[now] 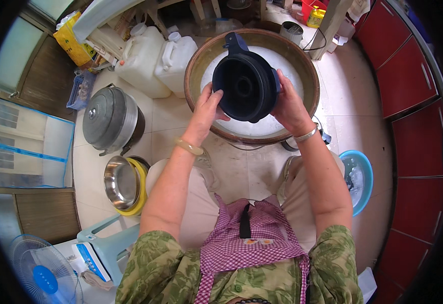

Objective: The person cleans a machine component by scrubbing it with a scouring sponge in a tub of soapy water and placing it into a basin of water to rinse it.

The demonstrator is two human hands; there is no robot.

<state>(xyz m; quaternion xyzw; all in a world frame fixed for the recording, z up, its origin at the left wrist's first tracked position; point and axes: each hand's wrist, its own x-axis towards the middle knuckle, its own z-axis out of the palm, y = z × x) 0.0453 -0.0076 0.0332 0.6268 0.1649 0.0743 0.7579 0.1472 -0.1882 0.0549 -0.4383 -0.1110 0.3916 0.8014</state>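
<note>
Between both hands I hold a dark plastic appliance jug or pot (244, 87), its round hollow interior facing me and its handle pointing away. My left hand (209, 104) grips its left rim, with the thumb at the edge. On the opposite side, my right hand (290, 104) holds its outer wall; some of those fingers are hidden behind it. Below the pot stands a wide brown basin (312, 78) with white suds (240, 127) inside. A pale bangle circles my left wrist and a silver one my right.
Two white plastic jerrycans (145, 60) stand left of the basin, near a lidded metal pot (109, 117). Steel and yellow bowls (122, 182) lie by my left knee. A blue basin (365, 182) with sudsy water sits at my right. Red cabinets (419, 144) line the right side; a fan (46, 273) stands lower left.
</note>
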